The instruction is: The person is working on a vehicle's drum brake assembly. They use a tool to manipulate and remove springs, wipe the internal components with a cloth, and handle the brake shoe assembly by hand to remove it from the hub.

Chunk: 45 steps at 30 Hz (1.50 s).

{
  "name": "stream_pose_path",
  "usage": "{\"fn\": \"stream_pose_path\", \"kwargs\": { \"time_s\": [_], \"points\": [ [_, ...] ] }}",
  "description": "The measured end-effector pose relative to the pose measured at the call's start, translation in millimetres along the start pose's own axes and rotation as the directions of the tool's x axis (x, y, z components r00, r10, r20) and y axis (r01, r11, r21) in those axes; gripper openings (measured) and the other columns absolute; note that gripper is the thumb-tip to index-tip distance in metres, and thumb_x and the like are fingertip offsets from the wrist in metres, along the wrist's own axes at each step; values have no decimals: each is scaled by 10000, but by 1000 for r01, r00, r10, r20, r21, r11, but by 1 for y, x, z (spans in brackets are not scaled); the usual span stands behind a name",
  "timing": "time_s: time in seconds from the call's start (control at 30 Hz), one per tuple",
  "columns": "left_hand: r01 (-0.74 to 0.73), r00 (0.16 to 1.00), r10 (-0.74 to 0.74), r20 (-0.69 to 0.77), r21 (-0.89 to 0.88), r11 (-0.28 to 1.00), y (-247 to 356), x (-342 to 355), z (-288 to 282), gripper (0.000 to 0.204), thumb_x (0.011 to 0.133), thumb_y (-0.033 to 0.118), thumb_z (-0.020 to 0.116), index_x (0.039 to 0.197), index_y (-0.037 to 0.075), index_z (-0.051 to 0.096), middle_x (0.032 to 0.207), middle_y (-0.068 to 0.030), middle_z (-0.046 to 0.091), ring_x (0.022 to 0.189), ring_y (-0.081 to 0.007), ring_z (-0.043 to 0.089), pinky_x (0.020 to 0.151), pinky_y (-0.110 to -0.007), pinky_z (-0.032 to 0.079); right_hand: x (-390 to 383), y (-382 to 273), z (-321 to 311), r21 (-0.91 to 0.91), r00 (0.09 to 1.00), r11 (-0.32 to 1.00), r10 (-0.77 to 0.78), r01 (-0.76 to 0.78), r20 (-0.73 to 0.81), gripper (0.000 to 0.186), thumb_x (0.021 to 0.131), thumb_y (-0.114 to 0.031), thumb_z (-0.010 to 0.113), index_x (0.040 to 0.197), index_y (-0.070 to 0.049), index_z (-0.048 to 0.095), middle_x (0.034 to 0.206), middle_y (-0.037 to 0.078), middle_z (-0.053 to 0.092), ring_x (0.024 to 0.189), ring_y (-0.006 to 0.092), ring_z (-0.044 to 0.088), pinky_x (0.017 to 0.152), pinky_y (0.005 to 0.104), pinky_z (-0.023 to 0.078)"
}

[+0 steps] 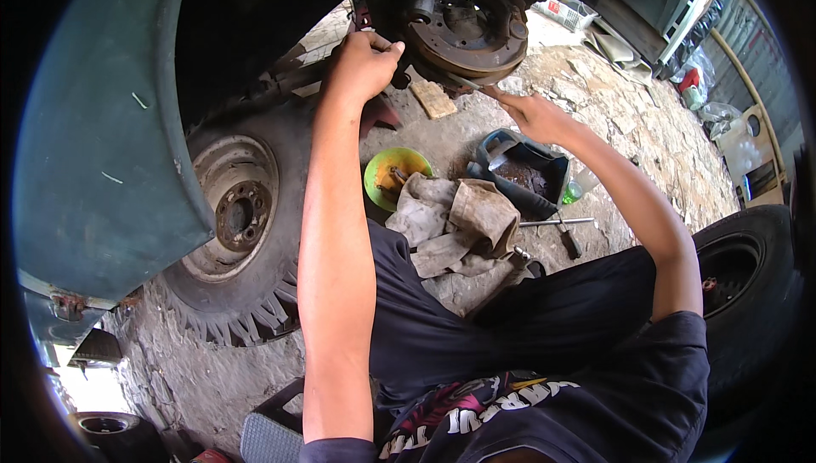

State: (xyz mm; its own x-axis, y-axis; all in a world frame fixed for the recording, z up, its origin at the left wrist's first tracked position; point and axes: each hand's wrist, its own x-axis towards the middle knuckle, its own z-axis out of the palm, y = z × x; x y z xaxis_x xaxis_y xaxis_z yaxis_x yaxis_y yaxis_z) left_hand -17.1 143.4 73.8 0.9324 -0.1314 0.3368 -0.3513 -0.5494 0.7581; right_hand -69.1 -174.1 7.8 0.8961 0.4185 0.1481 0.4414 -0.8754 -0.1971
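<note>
Brake assembly [497, 62], with its curved shoe exposed, at the upper centre beneath the dark vehicle underside. Right hand [535, 116] at its lower edge, fingers pinched around what appears to be a slim metal tool [459, 82]. Left hand [367, 63] beside it, fingers curled; whether these grip anything cannot be told. Below: a green bowl [374, 176], crumpled cloth [480, 215] and dark open container [544, 199]. Farther left, a treaded wheel [285, 174] lies tilted.
</note>
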Motion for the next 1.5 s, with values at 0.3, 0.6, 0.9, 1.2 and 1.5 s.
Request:
{"fn": "stream_pose_path", "kwargs": {
  "time_s": [0.3, 0.6, 0.9, 1.2, 1.5],
  "points": [
    [6, 1000, -6, 2, -20, 1000, -8, 3, 1, 355, 898, 272, 667, 994, -69, 661, 794, -103, 694, 619, -144, 619, 615, -282, 505, 31, -27, 21, 54, 991, 998, -27, 35, -134, 524, 924, -127, 477, 1437, -211, 413, 761, 278, 628, 710, 451, 631, 696, 533, 508],
    [85, 996, -88, -32, -84, 993, -31, 14, -3, 335, 832, 334, 701, 876, 2, 697, 844, -178, 701, 831, -296, 682, 798, -374, 512, 25, -39, 1, -14, 998, 999, 50, -50, -43, 510, 941, -154, 455, 1446, -205, 402, 698, 269, 615, 647, 453, 622, 643, 538, 504],
    [21, 999, -22, -31, -39, 999, -7, 1, -6, 329, 892, 264, 672, 958, -58, 674, 803, -103, 692, 629, -144, 623, 599, -275, 499, 10, -49, 16, -1, 996, 999, 39, -39, -83, 580, 889, -107, 481, 1458, -130, 370, 721, 277, 628, 666, 454, 628, 656, 547, 510],
    [44, 999, -46, -20, -69, 997, -16, 10, 0, 332, 893, 265, 671, 963, -59, 670, 800, -105, 693, 615, -140, 612, 599, -275, 495, 47, -77, 23, -77, 982, 987, 129, -141, -141, 642, 848, -103, 496, 1468, -56, 334, 761, 278, 653, 710, 445, 653, 662, 547, 522],
    [29, 999, -31, -41, -62, 998, -15, 5, -12, 346, 896, 285, 666, 975, -51, 673, 801, -101, 697, 615, -144, 620, 602, -281, 495, 37, -104, 33, 62, 972, 976, 213, -207, -103, 625, 845, -83, 475, 1442, 23, 321, 765, 343, 628, 746, 489, 647, 717, 557, 523]
  ]
}}
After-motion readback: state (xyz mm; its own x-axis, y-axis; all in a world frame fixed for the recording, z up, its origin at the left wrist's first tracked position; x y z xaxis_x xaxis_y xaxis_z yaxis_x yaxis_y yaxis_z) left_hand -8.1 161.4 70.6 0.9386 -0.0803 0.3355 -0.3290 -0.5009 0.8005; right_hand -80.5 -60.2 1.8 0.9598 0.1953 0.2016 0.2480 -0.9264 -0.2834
